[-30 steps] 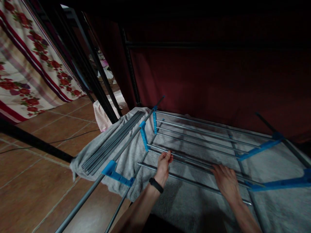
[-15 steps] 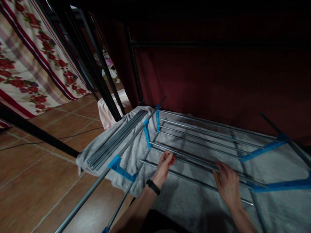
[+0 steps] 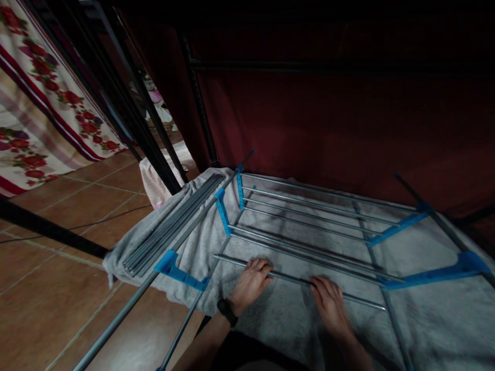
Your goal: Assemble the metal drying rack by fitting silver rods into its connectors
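A partly built drying rack (image 3: 309,226) of grey metal rods and blue plastic brackets lies on a grey towel (image 3: 433,309) on the floor. My left hand (image 3: 249,283) and my right hand (image 3: 328,304) both curl over the nearest loose rod (image 3: 294,281), which lies across the towel in front of the rack's fixed rods. A black band sits on my left wrist (image 3: 226,312). A blue bracket (image 3: 176,270) sits on a long side tube just left of my left hand.
A bundle of spare grey rods (image 3: 174,226) lies on the towel's left part. Brown floor tiles (image 3: 58,309) spread to the left. Black frame poles (image 3: 131,113), a floral curtain (image 3: 38,98) and a dark red fabric wall (image 3: 328,118) stand behind.
Both hands have drawn back from the inner rods toward me and now rest on the nearest loose rod. The view has shifted slightly.
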Demonstrator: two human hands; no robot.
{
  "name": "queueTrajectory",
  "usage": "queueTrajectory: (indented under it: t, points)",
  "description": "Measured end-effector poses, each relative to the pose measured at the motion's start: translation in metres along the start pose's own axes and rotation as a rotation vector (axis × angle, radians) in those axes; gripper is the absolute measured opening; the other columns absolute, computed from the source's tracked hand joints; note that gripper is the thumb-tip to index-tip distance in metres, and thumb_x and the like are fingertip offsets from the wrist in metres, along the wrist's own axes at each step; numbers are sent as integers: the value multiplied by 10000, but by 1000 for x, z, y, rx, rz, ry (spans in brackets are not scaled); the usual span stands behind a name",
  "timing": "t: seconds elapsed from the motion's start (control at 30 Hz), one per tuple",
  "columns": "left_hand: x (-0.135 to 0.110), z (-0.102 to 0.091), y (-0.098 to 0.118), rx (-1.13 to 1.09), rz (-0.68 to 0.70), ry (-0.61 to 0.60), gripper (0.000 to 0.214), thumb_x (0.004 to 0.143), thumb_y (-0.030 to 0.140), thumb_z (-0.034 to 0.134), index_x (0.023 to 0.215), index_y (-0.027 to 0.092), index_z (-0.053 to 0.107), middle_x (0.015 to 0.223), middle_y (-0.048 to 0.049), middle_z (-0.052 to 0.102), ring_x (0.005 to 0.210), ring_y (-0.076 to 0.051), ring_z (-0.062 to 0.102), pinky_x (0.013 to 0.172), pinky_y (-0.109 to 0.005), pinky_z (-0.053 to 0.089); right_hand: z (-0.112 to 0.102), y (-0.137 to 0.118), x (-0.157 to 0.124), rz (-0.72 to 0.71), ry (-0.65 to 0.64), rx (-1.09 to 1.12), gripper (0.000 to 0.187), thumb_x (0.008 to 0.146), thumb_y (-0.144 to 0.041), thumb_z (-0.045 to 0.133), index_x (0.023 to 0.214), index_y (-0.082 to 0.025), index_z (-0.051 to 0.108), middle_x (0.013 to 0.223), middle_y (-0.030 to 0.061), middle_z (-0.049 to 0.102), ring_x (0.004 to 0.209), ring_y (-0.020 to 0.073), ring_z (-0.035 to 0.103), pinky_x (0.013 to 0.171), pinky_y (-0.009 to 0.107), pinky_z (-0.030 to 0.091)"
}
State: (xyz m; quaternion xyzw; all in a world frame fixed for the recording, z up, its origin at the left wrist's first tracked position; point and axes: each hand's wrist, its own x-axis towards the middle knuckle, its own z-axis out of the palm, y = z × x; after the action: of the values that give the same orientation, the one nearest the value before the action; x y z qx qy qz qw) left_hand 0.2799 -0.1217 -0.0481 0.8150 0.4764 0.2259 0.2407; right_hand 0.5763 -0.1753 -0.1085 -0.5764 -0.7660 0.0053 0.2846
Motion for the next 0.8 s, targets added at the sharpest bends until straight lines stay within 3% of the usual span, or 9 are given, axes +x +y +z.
queueTrajectory:
  t: [0.07,0.2,0.5,0.8]
  points:
    - [0,1,0,79,-4,-63,269,927,194,607,1176,260,687,1211,-57,646,1168,-243,559,1069,-446,398,1,1,0,5,-6,4,281,1030,-329,429,1201,-259,640,1140,78,699,1064,253,653,905,444,510]
    - [3,1,2,98,-12,-76,233,960,154,510,1084,229,692,1147,-58,657,1098,-235,571,1034,-427,413,3,2,-1,-5,-5,0,284,1023,-377,450,1194,-264,647,1134,76,699,1069,256,650,905,447,514]
    - [2,-4,4,-19,27,125,236,950,199,534,1047,279,733,965,-69,711,938,-244,630,965,-388,438,7,5,-1,-23,39,-12,301,1011,-275,441,1242,-251,632,1128,82,706,1031,264,649,898,458,500]
    - [2,-14,-14,146,110,46,275,992,246,469,1110,275,716,1055,-44,742,982,-244,665,944,-420,495,-9,-21,13,42,48,-24,296,968,-171,474,1210,-258,620,1044,47,722,971,249,656,901,439,492]
